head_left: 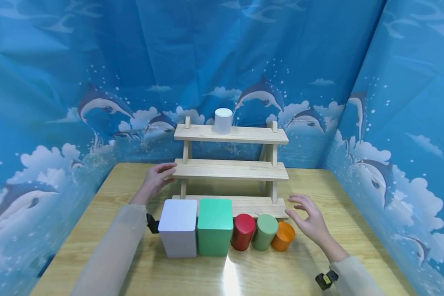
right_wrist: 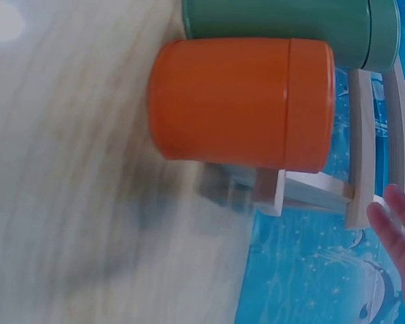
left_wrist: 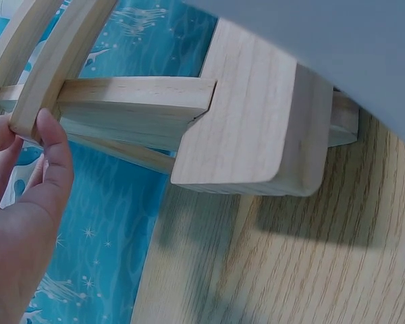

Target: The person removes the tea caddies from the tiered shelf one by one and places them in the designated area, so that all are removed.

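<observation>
A three-tier wooden display shelf (head_left: 231,169) stands toward the back of the table. My left hand (head_left: 156,180) is at the left end of its middle board; in the left wrist view, thumb and fingers pinch the tip of that board (left_wrist: 42,84). My right hand (head_left: 311,220) is beside the right end of the bottom board, its fingers loosely bent and holding nothing. Close to its left is a short orange canister (head_left: 283,237), which looms large in the right wrist view. A white cylindrical container (head_left: 223,121) sits on the top board.
In front of the shelf, a row runs left to right: a white box (head_left: 178,230), a green box (head_left: 215,228), a red canister (head_left: 243,232) and a light green canister (head_left: 264,233), ending at the orange one. Blue dolphin-print curtains (head_left: 192,53) enclose the wooden table (head_left: 163,275).
</observation>
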Demonstrator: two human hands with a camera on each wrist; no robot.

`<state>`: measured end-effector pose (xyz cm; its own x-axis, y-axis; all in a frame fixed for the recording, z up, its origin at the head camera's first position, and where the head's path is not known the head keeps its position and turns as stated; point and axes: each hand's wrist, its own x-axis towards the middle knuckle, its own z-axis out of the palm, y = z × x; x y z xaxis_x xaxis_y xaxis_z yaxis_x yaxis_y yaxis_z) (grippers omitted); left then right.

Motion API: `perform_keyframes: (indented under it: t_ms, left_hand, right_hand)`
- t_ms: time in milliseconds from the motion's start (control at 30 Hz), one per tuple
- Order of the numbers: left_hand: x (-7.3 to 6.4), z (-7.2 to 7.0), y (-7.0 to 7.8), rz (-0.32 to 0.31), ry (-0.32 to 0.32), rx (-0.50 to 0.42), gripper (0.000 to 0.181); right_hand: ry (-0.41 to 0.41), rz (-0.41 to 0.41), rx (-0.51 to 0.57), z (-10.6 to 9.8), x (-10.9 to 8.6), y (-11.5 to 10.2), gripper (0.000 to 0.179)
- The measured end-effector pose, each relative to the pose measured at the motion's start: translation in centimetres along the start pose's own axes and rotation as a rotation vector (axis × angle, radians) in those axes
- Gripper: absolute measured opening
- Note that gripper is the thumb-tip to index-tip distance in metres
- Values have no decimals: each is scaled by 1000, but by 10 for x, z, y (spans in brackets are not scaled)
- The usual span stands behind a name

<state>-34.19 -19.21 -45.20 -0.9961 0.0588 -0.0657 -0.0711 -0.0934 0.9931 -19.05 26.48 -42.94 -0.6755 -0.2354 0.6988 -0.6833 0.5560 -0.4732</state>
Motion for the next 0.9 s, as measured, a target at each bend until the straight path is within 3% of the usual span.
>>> perform_keyframes:
  t_ms: [900]
  left_hand:
    - [0, 0, 1, -10, -1, -14, 46]
  right_hand:
    - [21, -28, 29, 14, 46, -11, 33]
